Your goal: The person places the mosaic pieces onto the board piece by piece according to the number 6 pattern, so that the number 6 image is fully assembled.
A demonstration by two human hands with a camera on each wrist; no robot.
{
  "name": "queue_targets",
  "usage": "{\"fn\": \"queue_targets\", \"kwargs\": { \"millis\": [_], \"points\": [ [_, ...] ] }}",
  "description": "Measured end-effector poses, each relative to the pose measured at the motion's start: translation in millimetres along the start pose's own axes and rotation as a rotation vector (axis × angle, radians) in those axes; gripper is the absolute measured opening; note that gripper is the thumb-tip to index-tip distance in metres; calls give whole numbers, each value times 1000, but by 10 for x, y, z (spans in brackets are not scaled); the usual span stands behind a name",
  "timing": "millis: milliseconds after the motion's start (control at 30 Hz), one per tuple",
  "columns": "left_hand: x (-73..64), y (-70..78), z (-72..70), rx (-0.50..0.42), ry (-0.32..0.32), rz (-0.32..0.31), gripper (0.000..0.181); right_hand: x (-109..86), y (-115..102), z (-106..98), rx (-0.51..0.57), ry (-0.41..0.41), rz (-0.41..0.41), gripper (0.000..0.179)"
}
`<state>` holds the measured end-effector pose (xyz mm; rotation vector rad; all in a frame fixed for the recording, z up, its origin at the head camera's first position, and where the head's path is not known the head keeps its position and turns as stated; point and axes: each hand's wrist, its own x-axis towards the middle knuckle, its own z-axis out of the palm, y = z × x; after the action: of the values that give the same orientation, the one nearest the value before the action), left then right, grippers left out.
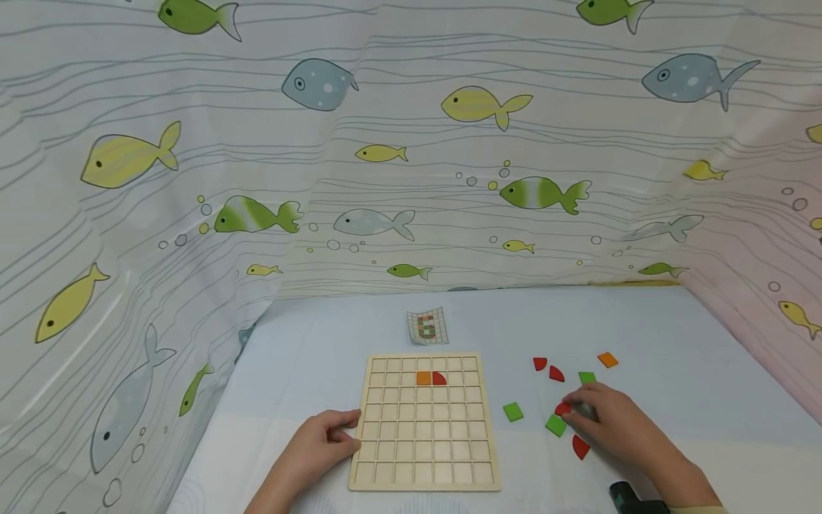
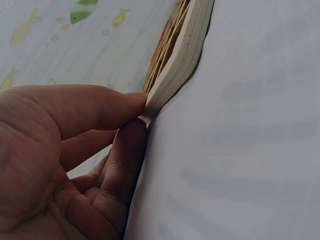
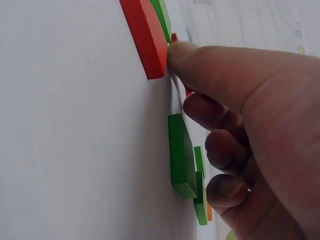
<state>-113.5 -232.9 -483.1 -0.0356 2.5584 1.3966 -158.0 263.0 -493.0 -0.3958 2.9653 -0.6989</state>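
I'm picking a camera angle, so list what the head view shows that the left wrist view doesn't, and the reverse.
Only the head view: the right hand, the small patterned card, and the loose red, green and orange pieces beside the board.

Only the left wrist view: the palm side of the left hand.

Both: the left hand at the board's edge, and the fish-print cloth.

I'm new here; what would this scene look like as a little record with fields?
Left hand: touches the left edge of the gridded board
Right hand: pinches a red piece
On the board: orange square; red quarter-round beside it
Right of the board: loose green pieces, other red pieces, orange piece
Beyond the board: small patterned card
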Motion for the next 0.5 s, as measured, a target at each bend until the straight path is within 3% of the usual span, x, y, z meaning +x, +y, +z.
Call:
{"fn": "queue_targets", "kwargs": {
  "millis": [333,500],
  "points": [
    [10,-13,3,-9,3,-9,56,12,-48,-28,-43,55,9,25],
    [15,-18,3,-6,8,2,56,45,-116,-78,-31,95,-45,24]
  ]
}}
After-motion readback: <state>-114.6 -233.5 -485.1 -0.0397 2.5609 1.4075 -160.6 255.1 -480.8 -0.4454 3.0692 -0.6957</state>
